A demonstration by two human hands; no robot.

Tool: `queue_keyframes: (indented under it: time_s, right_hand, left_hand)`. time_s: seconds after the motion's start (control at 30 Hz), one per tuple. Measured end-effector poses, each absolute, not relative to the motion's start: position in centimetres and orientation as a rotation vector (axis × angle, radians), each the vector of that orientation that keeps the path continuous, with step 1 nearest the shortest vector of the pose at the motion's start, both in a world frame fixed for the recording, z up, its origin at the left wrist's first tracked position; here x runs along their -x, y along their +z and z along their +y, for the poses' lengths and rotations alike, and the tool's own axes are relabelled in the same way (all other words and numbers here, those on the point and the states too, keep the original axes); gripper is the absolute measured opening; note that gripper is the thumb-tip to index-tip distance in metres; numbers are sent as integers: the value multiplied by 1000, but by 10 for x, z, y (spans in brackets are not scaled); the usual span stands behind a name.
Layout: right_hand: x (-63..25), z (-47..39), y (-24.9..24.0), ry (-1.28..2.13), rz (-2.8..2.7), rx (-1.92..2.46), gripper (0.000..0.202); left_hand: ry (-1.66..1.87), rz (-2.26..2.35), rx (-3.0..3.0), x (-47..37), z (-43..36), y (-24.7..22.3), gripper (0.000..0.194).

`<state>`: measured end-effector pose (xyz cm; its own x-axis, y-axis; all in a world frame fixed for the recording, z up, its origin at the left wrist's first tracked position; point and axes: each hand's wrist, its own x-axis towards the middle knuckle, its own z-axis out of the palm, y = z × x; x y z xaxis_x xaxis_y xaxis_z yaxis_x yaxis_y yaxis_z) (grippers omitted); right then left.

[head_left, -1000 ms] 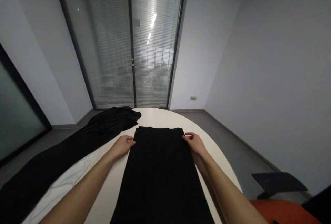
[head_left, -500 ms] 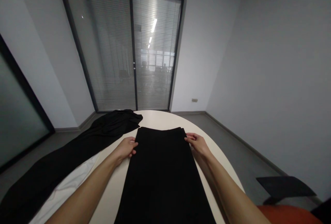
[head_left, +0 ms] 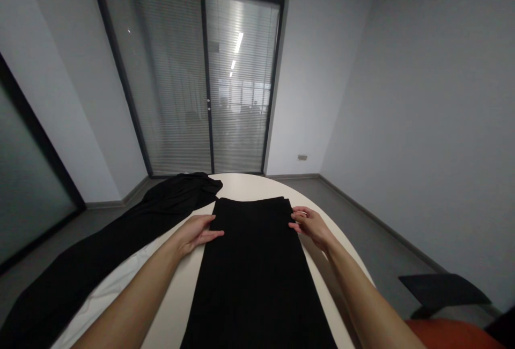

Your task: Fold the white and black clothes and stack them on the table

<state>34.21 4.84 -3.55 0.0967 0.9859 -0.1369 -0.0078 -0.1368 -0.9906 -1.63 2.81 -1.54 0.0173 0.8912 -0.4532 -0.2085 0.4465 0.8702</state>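
Note:
A flat black garment [head_left: 255, 274] lies lengthwise in front of me, its straight, slightly curved hem or waistband at the far end; whether it is trousers or a skirt I cannot tell. At its left edge, near the far end, my left hand [head_left: 195, 233] rests with thumb and fingers apart, one digit stretched out over the cloth. Opposite, my right hand [head_left: 314, 226] touches the right edge with slightly spread, bent fingertips. Both hands are open against the fabric, not gripping it.
The garment is on a round-edged cream table [head_left: 237, 185]. Along the left side are a heap of black cloth [head_left: 132, 225] and a white cloth [head_left: 116, 279] partly under it. A chair with a red seat [head_left: 450, 334] stands at the lower right.
Both hands have loosened from a pinch at the garment's edges. The left digits have spread onto the cloth, and the right fingers have parted slightly. The garment's far end has barely shifted.

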Motion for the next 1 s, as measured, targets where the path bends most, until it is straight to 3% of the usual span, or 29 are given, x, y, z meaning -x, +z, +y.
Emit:
queue_keyframes:
  time_s: [0.23,0.57,0.8,1.0]
  right_hand:
    - [-334,41,-28,1293,-1015,1338,31]
    - [-331,41,-32,1215,-1038,1143,27]
    - [-333,41,-27,1069,-1122,1122,47]
    - [-340,32,-13,1225,-1134,1121,43]
  left_hand:
    - [962,1183,-625,19,31,-19,44]
    - [1050,955,-611,16,25,-10,9]
    - [1134,897,-602,18,28,-14,23]
    - [1086,1012,-617,27,22,-2,37]
